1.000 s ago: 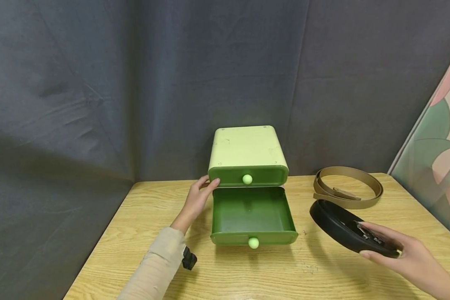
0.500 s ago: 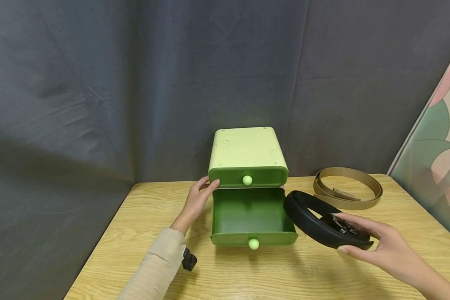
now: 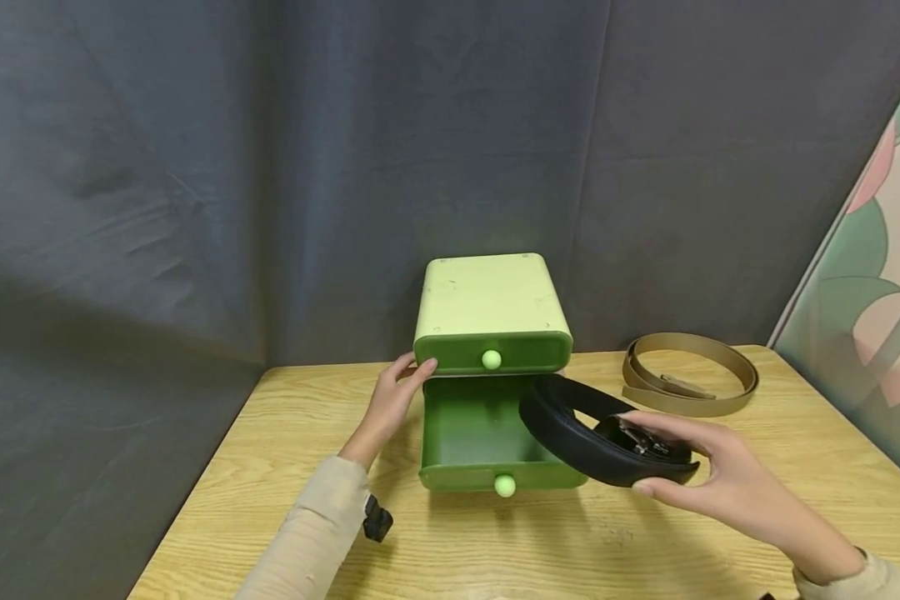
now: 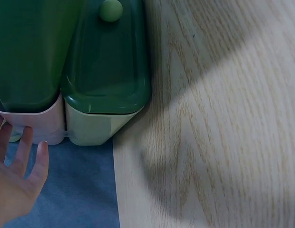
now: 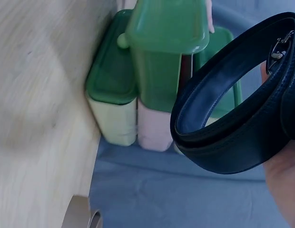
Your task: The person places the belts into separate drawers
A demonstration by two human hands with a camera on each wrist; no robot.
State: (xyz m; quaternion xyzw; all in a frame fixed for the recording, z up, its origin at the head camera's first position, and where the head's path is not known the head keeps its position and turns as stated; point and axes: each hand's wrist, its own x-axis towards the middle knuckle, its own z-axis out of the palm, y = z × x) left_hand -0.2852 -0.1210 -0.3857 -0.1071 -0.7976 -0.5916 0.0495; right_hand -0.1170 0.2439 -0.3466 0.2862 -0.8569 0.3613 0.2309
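A small drawer unit (image 3: 491,292) with a pale yellow-green top stands on the table. Its middle drawer (image 3: 465,433), green with a round light knob, is pulled out, while the drawer above is closed. My left hand (image 3: 385,408) rests at the unit's left side, thumb at the upper drawer's front corner; in the left wrist view the fingers lie along the pink middle section (image 4: 50,123). Between thumb and fingers my right hand (image 3: 742,487) holds a coiled black belt (image 3: 570,442), buckle toward the palm. The belt's far end overlaps the right part of the open drawer.
A coiled brown belt (image 3: 690,407) lies on the wooden table (image 3: 285,450) at the back right. Dark grey cloth (image 3: 390,167) hangs behind and to the left. Below the open drawer, a closed bottom drawer (image 4: 109,61) shows in the left wrist view.
My right hand has carried the black belt leftward, from right of the unit to the open drawer's right side. My left hand has stayed at the unit's side.
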